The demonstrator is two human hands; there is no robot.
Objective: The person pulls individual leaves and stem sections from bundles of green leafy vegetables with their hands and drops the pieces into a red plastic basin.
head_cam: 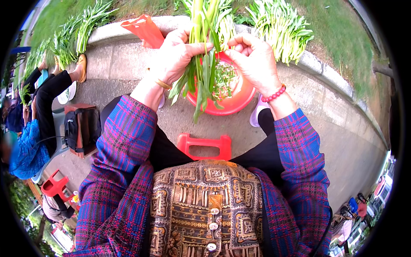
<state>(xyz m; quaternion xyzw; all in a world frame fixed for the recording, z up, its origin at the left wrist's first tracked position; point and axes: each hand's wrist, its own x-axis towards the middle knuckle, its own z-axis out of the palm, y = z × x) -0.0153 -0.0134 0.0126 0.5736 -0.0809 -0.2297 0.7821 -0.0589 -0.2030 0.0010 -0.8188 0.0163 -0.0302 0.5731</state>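
My left hand (175, 56) grips a few long green stems of a leafy vegetable (202, 77), perhaps water spinach. Their leaves hang down and the thick pale stems point away from me. Just right of the stems is my right hand (255, 61), its thumb and forefinger close together and the other fingers curled. Whether something thin is pinched there cannot be made out. Below both hands a red plastic basin (236, 102) stands on the pavement between my feet. Loose picked leaves (224, 80) lie inside it, partly covered by the held bunch.
Bundled greens (282, 35) rest along the stone curb (316, 67), with more at the left (86, 29). An orange-red plastic bag (144, 30) is by the curb. A red stool (205, 147) shows between my legs. Left are a black bag (75, 128) and a seated person (30, 147).
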